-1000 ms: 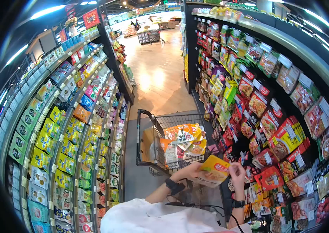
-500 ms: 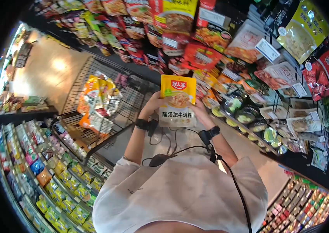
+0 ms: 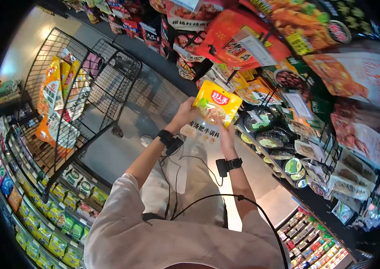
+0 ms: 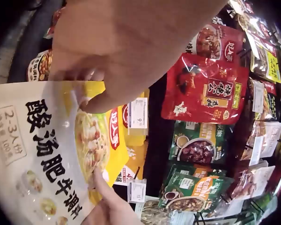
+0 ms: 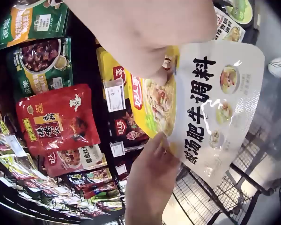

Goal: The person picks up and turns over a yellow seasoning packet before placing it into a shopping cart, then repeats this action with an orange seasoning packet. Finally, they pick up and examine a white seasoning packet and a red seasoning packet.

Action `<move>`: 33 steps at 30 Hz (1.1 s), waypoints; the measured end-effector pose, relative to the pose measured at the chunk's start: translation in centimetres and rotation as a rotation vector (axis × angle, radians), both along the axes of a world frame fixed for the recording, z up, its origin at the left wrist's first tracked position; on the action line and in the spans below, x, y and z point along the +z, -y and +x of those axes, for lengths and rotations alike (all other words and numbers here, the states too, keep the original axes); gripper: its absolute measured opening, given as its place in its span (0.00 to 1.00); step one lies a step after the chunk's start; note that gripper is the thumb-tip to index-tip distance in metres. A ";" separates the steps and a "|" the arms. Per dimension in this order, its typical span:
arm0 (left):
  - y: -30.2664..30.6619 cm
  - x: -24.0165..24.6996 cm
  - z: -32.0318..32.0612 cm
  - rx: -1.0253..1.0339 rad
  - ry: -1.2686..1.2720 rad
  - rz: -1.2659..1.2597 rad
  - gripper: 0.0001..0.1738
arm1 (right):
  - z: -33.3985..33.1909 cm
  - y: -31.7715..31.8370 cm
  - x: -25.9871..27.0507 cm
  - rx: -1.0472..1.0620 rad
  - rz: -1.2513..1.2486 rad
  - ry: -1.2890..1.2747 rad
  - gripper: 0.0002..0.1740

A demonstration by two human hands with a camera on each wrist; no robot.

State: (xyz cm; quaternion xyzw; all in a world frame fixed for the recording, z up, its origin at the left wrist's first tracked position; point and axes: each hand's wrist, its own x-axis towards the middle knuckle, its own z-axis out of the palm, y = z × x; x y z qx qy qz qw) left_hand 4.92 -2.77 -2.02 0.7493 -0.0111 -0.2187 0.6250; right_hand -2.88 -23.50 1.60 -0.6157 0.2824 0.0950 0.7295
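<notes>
**Seasoning packet held in both hands before the display**

The person stands close to the display of hanging sauce packets and holds a yellow-and-white seasoning packet just in front of it. The left hand grips the packet's edge on the side away from the display, with the thumb pressed on the printed face. The right hand pinches the opposite edge, nearer the display. The packet is tilted, its yellow end towards the display and its white end towards the person. On the display just behind it hangs a red packet, with green packets beside that. A wire shopping cart stands away from the display, beyond the left arm, with orange bags inside
</notes>
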 end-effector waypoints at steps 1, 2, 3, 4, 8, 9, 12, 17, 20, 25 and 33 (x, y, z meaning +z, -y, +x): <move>0.7 -0.3 0.3 0.040 0.026 0.005 0.23 | 0.7 0.3 -0.5 -0.002 -0.069 0.027 0.23; 1.4 -0.9 0.7 0.078 0.054 0.011 0.23 | 1.3 0.5 -1.2 -0.005 -0.137 0.056 0.23; 1.9 -1.4 1.0 0.116 0.081 0.018 0.23 | 1.8 0.8 -1.7 -0.007 -0.204 0.085 0.22; 2.3 -1.7 1.2 0.138 0.082 -0.031 0.23 | 2.4 0.5 -1.6 -0.028 -0.232 0.133 0.22; 2.8 -1.1 2.3 0.166 0.050 -0.012 0.24 | 4.2 1.0 -3.8 -0.016 -0.319 0.184 0.22; 2.8 -0.5 2.4 0.170 0.056 -0.013 0.25 | 4.4 0.9 -3.9 -0.022 -0.304 0.188 0.23; 3.1 -0.6 2.6 0.189 0.070 -0.011 0.26 | 5.0 0.8 -4.5 -0.026 -0.296 0.177 0.24; 3.1 -1.6 3.2 0.196 0.093 -0.027 0.26 | 5.6 0.5 -4.7 -0.041 -0.265 0.173 0.23; 2.7 -0.8 3.7 0.199 0.063 -0.001 0.26 | 5.9 0.4 -4.7 -0.032 -0.278 0.178 0.22; 2.8 -2.0 3.6 0.239 0.175 0.063 0.26 | 6.6 -0.1 -4.6 -0.078 -0.239 0.173 0.22; -1.0 2.9 0.4 0.235 0.094 0.046 0.26 | 11.2 4.8 -11.9 -0.019 -0.336 0.224 0.17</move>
